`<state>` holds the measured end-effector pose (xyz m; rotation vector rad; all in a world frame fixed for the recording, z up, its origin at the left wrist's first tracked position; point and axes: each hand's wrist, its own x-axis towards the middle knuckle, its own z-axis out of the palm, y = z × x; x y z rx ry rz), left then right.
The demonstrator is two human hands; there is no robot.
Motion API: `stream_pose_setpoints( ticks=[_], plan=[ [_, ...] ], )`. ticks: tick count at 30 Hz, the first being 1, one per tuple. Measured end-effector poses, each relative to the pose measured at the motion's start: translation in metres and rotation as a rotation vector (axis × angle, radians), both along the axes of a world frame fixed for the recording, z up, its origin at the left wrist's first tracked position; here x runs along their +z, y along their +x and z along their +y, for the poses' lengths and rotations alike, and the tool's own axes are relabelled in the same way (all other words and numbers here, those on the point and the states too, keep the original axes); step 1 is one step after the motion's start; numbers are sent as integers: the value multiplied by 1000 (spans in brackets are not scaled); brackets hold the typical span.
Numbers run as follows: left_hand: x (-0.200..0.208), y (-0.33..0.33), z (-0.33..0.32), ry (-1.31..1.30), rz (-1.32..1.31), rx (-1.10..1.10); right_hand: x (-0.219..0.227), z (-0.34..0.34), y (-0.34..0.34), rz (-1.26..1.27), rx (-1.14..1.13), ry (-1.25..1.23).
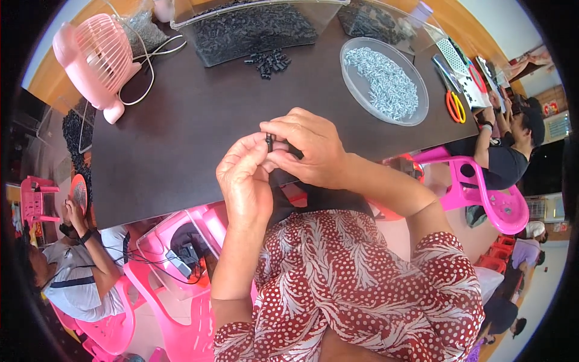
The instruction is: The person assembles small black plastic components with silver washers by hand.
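The small black part point(269, 142) is pinched between the fingertips of both hands, held above the near edge of the dark table point(181, 145), close to the person's chest. The left hand point(246, 181) closes thumb and forefinger on it from below; the right hand point(307, 151) closes on it from above, fingers curled. Only a short, dark, roughly cylindrical end shows; the rest is hidden by the fingers.

Risks, as judged from this position:
1. Slip. The part is tiny and gripped at the tips only; a loosened pinch would likely drop it into the lap or past the table edge to the floor.
2. Misalignment. If 2 pieces are being pressed together, a skewed push could jam them; whether there are 2 cannot be told.

Farther out: a loose cluster of black parts point(268, 60), a clear tray of black parts point(253, 30), a round clear dish of pale small parts point(384, 81), a pink desk fan point(96, 57).
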<state>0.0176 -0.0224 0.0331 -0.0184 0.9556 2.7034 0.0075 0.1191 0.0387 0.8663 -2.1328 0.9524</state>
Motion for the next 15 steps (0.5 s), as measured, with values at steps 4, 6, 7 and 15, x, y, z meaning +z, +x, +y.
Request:
stream_pose_setpoints(
  ticks=[4,6,7,15],
  plan=[
    [-3,-1,1,-15,1,17,-2,0,0,-10,3,-17],
    [-2,0,2,-29,3,11,-3,0,0,35,2,-10],
    [-3,0,2,-28,3,10,-3,0,0,35,1,-10],
    [-4,-1,-3,-125,-24,-79,-9,5,1,29,-13,16]
  ],
)
